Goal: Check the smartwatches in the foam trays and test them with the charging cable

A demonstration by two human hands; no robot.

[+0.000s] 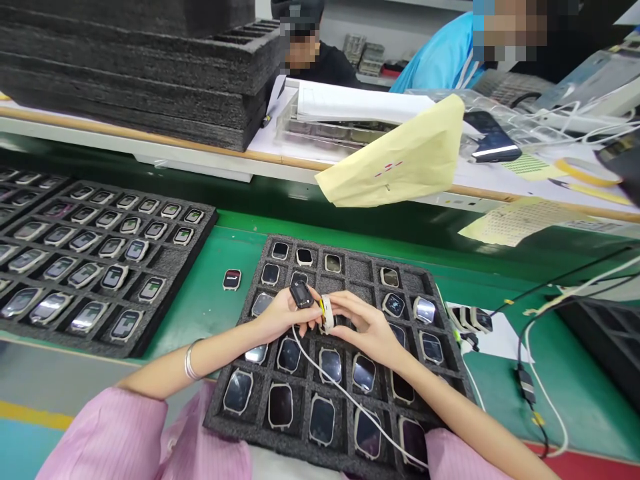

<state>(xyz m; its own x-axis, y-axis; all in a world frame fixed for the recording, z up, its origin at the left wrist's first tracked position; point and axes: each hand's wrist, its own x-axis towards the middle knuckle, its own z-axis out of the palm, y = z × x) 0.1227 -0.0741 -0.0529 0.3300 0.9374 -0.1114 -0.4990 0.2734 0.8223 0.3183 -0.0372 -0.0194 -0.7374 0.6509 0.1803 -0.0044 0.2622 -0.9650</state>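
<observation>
Green worktop (210,313), with a cluttered shelf behind it.
- Foam tray (215,413), near edge: near rows hold watch bodies, several far-row cells are empty.
- Left hand (277,317): pinches a black watch (301,293) above the tray's middle.
- Right hand (367,330): pinches a white cabled puck (327,313) just beside that watch; contact unclear.
- Second tray (167,259), left edge: nearly full.
- Loose watch (232,279): lies between the trays.
- Progress, judged: partway, with one unit in hand.
</observation>
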